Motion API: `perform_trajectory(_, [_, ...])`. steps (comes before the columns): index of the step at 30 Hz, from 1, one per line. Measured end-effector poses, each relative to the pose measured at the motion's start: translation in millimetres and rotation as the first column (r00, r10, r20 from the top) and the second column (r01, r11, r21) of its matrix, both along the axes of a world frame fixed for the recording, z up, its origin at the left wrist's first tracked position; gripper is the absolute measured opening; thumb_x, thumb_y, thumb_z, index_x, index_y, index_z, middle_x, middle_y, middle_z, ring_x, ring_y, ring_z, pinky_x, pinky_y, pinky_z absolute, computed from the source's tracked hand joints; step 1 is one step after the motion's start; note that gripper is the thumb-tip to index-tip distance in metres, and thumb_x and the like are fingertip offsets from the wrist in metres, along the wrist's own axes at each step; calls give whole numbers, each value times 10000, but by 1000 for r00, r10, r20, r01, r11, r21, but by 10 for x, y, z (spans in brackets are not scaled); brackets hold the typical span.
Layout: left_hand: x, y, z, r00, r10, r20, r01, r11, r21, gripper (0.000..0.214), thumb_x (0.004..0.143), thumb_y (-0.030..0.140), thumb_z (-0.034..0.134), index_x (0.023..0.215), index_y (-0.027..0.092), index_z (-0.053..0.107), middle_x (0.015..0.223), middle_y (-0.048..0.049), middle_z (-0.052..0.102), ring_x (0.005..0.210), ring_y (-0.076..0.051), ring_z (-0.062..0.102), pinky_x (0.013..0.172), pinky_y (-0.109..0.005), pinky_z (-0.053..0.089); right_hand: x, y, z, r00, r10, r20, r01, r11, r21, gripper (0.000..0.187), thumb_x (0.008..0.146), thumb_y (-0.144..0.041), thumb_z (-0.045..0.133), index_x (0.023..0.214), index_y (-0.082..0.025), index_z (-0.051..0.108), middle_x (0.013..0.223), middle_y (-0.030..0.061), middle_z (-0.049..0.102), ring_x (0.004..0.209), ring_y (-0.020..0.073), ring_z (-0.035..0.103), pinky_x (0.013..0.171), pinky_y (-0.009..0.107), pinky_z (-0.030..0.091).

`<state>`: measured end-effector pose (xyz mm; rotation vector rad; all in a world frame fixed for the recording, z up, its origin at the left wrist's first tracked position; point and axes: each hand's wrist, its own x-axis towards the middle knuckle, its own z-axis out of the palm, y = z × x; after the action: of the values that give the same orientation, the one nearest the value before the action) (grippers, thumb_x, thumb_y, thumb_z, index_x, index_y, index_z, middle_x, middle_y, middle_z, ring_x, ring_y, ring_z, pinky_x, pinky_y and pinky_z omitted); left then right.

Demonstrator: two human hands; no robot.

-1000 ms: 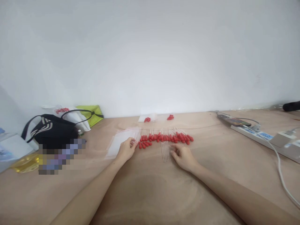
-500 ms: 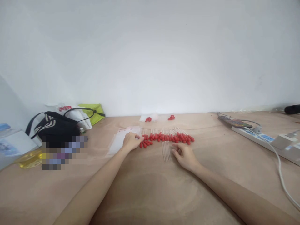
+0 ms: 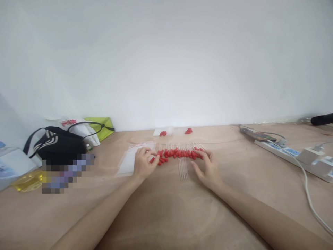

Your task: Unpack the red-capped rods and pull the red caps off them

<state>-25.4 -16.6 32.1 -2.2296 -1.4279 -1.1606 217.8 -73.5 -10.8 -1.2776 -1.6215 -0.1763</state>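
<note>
A row of droppers with red rubber bulbs (image 3: 179, 152) lies across the table, their thin clear stems pointing away from me. My left hand (image 3: 145, 161) is at the row's left end, thumb and fingers curled round a red bulb (image 3: 152, 160). Several loose red bulbs (image 3: 162, 160) lie beside that thumb. At the right end, the fingers of my right hand (image 3: 209, 168) reach over the bulbs, with the thumb spread apart. Clear thin tubes (image 3: 183, 169) lie side by side in front of the row, left of my right thumb.
White zip bags (image 3: 127, 161) lie left of my left hand. Two small bulb groups (image 3: 163, 133) (image 3: 188, 131) rest on bags by the wall. A black bag (image 3: 62, 147) and yellow bottle (image 3: 27, 181) stand left; a phone (image 3: 257, 134) and power strip (image 3: 282, 150) lie right.
My right hand has moved forward onto the right end of the row, its fingers spreading. My left hand has turned, its thumb now showing by the loose bulbs. The view has shifted slightly.
</note>
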Motion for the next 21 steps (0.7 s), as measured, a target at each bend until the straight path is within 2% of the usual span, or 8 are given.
perform_trajectory(3, [130,-199,-106,970,-211,-116,211,977,-17,125,742,268,517,714,201,619,798,-37,554,796,-174,503,758,-320,377,23,-25,29,984,32,177,-41,998,51,451,754,-364,507,1173,-205,454,1096,126,463,1014,250,436,828,409,346])
perform_trajectory(6, [251,-292,-200,921,-336,-198,332,942,-54,131,763,273,504,748,208,617,806,-38,571,795,-173,503,738,-321,371,9,-60,53,926,131,354,-146,989,18,351,777,-364,496,1100,-229,528,1097,104,507,991,228,462,840,404,295])
perform_trajectory(9, [310,-300,-261,907,-366,-208,362,930,-60,145,779,286,494,772,207,616,806,-40,575,783,-173,499,717,-321,366,-28,-76,64,881,199,429,-200,979,-43,231,816,-319,457,963,-215,603,939,72,586,823,166,514,816,377,267])
perform_trajectory(13, [315,-291,-272,907,-383,-176,376,924,-72,151,794,280,482,781,202,611,822,-43,578,813,-173,497,744,-325,363,-60,-56,51,852,246,463,-226,969,-99,230,853,-259,405,896,-217,627,730,23,603,678,123,491,765,337,251])
perform_trajectory(18, [324,-315,-215,858,-466,-214,451,885,-120,204,802,330,490,943,225,592,956,-44,589,913,-183,485,820,-336,344,-76,-50,37,840,228,492,-234,971,-49,250,857,-246,384,899,-197,625,702,29,575,610,114,424,690,304,244])
perform_trajectory(21, [346,-316,-204,805,-537,-251,518,843,-143,189,819,345,477,915,240,602,929,-18,616,895,-169,495,822,-327,328,-88,-61,42,819,251,516,-273,961,-34,255,857,-244,376,852,-198,627,675,19,550,604,111,405,687,299,232])
